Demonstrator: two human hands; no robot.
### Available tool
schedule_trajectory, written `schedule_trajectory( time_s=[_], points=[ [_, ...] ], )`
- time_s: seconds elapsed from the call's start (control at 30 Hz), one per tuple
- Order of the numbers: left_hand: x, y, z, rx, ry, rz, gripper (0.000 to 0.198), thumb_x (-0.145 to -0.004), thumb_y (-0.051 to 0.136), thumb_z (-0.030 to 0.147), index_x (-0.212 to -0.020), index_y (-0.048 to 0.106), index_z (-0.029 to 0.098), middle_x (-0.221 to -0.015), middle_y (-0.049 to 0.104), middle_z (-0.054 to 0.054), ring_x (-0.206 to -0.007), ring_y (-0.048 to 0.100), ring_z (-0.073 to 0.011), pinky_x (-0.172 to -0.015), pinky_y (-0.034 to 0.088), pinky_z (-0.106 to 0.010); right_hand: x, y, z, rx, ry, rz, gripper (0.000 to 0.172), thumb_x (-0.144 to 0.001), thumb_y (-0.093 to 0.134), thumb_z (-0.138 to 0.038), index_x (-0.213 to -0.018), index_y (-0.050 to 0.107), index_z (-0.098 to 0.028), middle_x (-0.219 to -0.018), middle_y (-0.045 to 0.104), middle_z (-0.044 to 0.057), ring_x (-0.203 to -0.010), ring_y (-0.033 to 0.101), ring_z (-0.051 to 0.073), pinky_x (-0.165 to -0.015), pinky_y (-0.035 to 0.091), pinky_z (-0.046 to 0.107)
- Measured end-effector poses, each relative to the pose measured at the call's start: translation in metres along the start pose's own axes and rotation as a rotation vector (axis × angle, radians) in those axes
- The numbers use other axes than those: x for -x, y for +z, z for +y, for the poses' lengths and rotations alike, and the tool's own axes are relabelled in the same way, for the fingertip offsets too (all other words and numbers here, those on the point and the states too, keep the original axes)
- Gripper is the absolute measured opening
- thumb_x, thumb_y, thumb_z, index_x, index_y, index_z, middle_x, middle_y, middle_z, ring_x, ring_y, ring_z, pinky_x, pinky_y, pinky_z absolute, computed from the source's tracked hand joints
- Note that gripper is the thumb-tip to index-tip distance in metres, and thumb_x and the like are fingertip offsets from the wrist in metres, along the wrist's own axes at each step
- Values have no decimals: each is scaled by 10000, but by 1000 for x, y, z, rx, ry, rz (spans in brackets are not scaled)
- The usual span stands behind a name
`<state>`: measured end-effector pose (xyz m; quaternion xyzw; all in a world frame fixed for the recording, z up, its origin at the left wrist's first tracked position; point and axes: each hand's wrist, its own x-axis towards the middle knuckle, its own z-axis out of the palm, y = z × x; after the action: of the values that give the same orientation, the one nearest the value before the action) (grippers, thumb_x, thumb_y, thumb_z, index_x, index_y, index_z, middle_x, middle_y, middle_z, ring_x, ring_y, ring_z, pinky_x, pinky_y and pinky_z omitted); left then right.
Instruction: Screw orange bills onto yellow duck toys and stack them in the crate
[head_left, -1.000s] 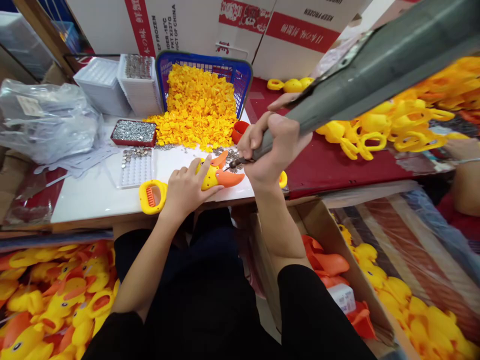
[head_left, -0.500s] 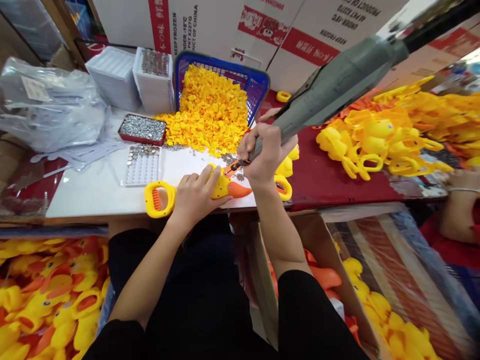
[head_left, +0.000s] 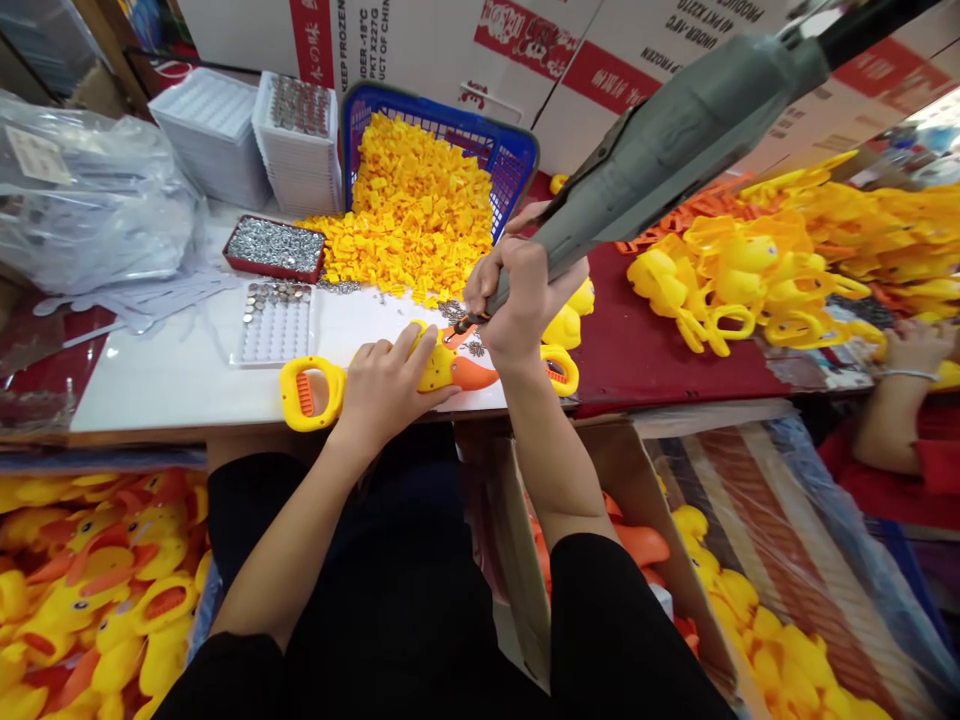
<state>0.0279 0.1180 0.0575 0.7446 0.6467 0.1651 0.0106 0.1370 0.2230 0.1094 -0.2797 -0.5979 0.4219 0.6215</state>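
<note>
My left hand [head_left: 384, 388] lies over a yellow plastic duck toy [head_left: 439, 372], its fingers gripping the body and holding it down on the white tabletop. The toy's ring handle sticks out to the left and its orange beak [head_left: 474, 375] points right. In a closed fist, my right hand [head_left: 521, 300] grips a grey electric screwdriver [head_left: 667, 150], slanted down from the upper right. Its dark bit meets the toy by an orange part near the beak; the exact contact is too small to make out. Small screws [head_left: 474, 349] lie scattered just behind the toy.
Behind stand a blue basket [head_left: 517, 150] spilling small yellow parts, a red tray of screws [head_left: 275, 272], and a white tray of metal discs [head_left: 277, 325]. Duck toys [head_left: 712, 270] pile up at right, near a co-worker's hand [head_left: 921, 345]. Boxes of toy parts [head_left: 712, 560] sit below the table edge.
The whole view has shifted slightly. My hands, the duck toy and the screwdriver keep about the same positions to each other. At right, the co-worker's hand has moved towards the toys.
</note>
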Motion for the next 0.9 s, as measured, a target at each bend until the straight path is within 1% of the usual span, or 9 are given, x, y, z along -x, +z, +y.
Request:
schedule_trajectory(
  time_s=[0.1,0.17,0.3,0.5,0.63,0.7,0.77,0.83,0.9],
  points=[
    [0,1,0,7,3,2,749,-957,544,694,-1535,518,219,-1535,591,-127,-1027,701,-344,-871,503,-451,0,2,-2,80,19,16,277,-920,646,-543,-934,523,-295,-547,359,-86,-442,447,138,-457,357,297],
    [1,3,-1,7,11,12,758,-963,521,706,-1545,509,221,-1547,582,-128,-1030,700,-345,-877,501,-455,0,4,-5,96,29,14,249,-937,628,-506,-931,502,-292,-539,347,-97,-442,428,128,-474,371,294],
    [3,5,-1,-7,14,27,766,-969,489,720,-1544,517,215,-1558,575,-121,-1033,693,-354,-873,494,-466,0,11,-13,18,-1,-48,200,-932,616,-415,-904,469,-283,-502,323,-125,-398,370,103,-463,361,281],
    [3,4,1,-12,-4,13,766,-972,499,700,-1547,507,194,-1569,559,-147,-1066,684,-359,-868,488,-460,5,12,-20,-114,1,-152,217,-890,660,-387,-916,479,-270,-503,382,-138,-349,331,79,-407,297,268],
    [2,2,3,-5,-21,-3,741,-969,510,693,-1525,534,204,-1567,562,-146,-1058,689,-359,-871,490,-459,5,10,-22,-187,-26,-163,202,-890,651,-351,-905,469,-266,-464,394,-154,-325,325,76,-401,312,247],
    [2,1,3,-14,-27,-10,730,-973,512,682,-1521,540,201,-1563,566,-144,-1050,692,-361,-874,493,-465,5,11,-22,-188,-15,-161,191,-864,646,-324,-896,468,-264,-467,409,-156,-327,342,76,-404,330,239],
    [2,0,3,-24,-27,-9,719,-979,513,668,-1519,543,195,-1560,568,-148,-1048,694,-362,-876,497,-470,4,11,-23,-184,15,-198,191,-839,645,-334,-882,473,-262,-467,410,-156,-328,343,76,-393,322,236],
    [3,-1,3,-33,-27,2,708,-978,524,657,-1516,546,198,-1556,572,-148,-1048,698,-360,-878,500,-465,2,12,-22,-172,36,-253,212,-828,651,-379,-881,482,-263,-465,409,-155,-331,346,78,-387,314,239],
    [3,-1,3,-36,-24,11,715,-969,541,663,-1514,545,200,-1546,581,-148,-1049,703,-356,-877,503,-452,0,11,-21,-149,28,-266,249,-825,662,-431,-906,494,-267,-466,412,-155,-340,368,84,-397,324,246]
  ],
)
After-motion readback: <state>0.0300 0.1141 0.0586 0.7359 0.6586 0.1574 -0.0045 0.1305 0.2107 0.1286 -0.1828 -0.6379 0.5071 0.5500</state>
